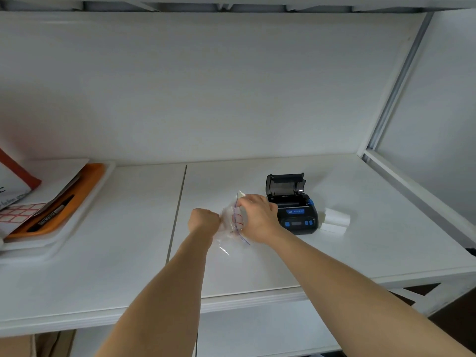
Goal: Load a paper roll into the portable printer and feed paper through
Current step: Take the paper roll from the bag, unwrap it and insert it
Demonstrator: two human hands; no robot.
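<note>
Fingers: left hand (203, 219) curled gripping plastic bag (233, 228) | right hand (257, 217) gripping bag

No fully legible text. Printer (293, 211) has a blue label above its buttons, characters too small to read. Paper sheet (10, 194) at far left carries dark print, cut off and blurred. Clear bag (233, 222) shows red markings, unreadable.

Both arms outstretched, left hand (203, 219) fisted, right hand (257, 217) curled, palm down
</note>
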